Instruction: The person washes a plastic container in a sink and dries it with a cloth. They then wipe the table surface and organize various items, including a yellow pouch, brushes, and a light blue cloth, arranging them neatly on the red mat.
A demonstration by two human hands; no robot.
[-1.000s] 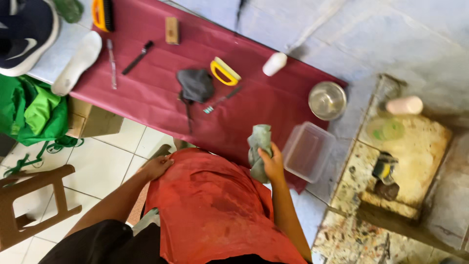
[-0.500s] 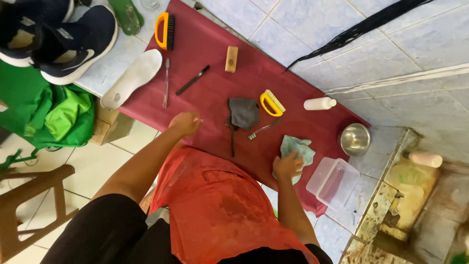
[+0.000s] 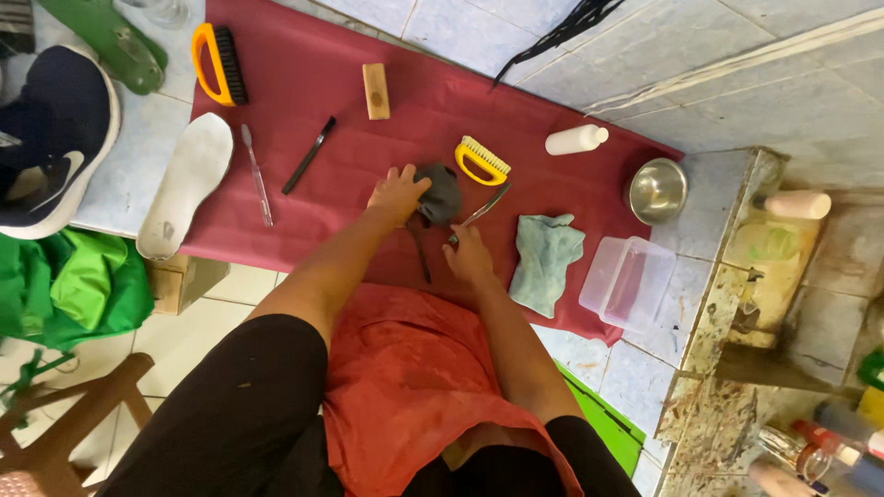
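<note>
Grey cloth (image 3: 442, 191) sits under the left hand (image 3: 396, 193), grip closed on it; right hand (image 3: 470, 258), grip open, rests near the table's front edge; picking up the tweezers (image 3: 481, 208) looks next.

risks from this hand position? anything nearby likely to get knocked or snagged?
1. Left hand rests on the dark grey cloth right beside the yellow brush; lifting the cloth might nudge it.
2. Right hand is at the thin metal tool, which points towards that cloth and could snag it.
3. The clear plastic tub overhangs the mat's corner, so a sweeping forearm may tip it.
</note>
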